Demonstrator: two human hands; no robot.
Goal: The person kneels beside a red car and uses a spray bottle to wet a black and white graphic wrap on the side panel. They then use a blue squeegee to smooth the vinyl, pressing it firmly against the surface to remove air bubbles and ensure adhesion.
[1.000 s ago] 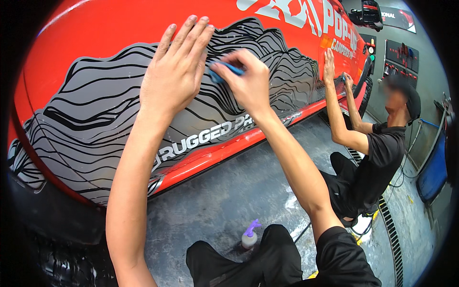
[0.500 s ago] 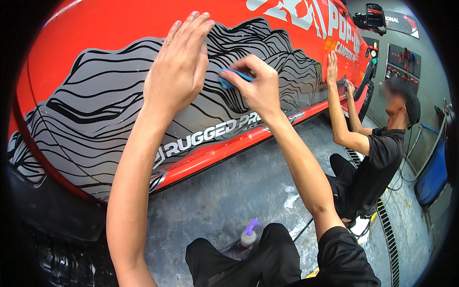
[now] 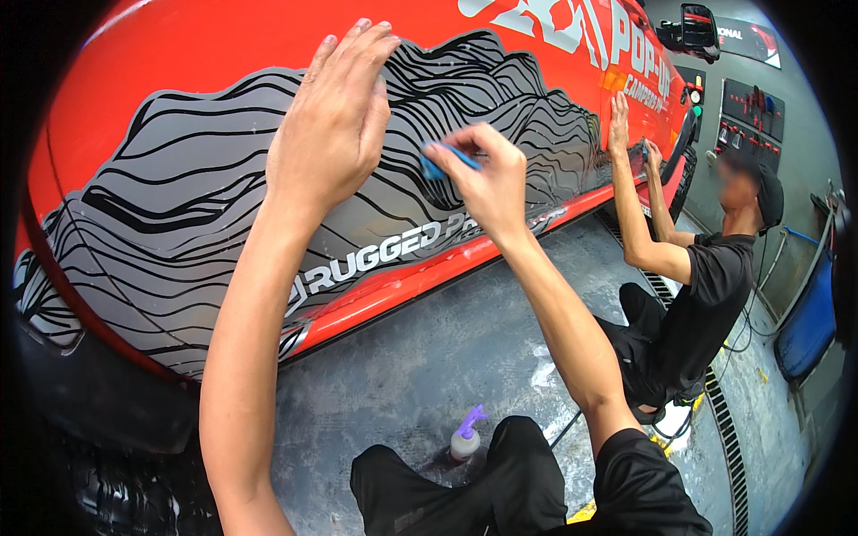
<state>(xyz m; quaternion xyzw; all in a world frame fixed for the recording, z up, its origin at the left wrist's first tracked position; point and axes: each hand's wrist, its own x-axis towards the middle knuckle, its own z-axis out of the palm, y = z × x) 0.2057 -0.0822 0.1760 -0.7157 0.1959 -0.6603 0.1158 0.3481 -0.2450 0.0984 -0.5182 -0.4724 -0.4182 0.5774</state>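
Note:
My left hand point(image 3: 332, 125) lies flat against the red vehicle's side point(image 3: 214, 49), fingers stretched upward over a grey decal with black wavy lines point(image 3: 206, 143). Pinched in my right hand point(image 3: 487, 174) is a small blue pad point(image 3: 436, 168), held against the decal's middle. Motion blur and my fingers hide part of the pad, so its exact kind is unclear. Pale lettering point(image 3: 384, 255) runs along the decal's lower part, below both hands. Wet-looking spots dot the decal.
A spray bottle point(image 3: 464, 444) with a purple nozzle stands on the grey floor point(image 3: 384, 357) by my knees. To my right, a co-worker point(image 3: 706, 286) crouches with both hands at the vehicle. Beyond are a drain grate point(image 3: 728, 447), a blue container point(image 3: 804, 322) and a wall tool board point(image 3: 752, 121).
My right hand has shifted a little right and down across the decal with the blue pad. My left hand stays in almost the same place.

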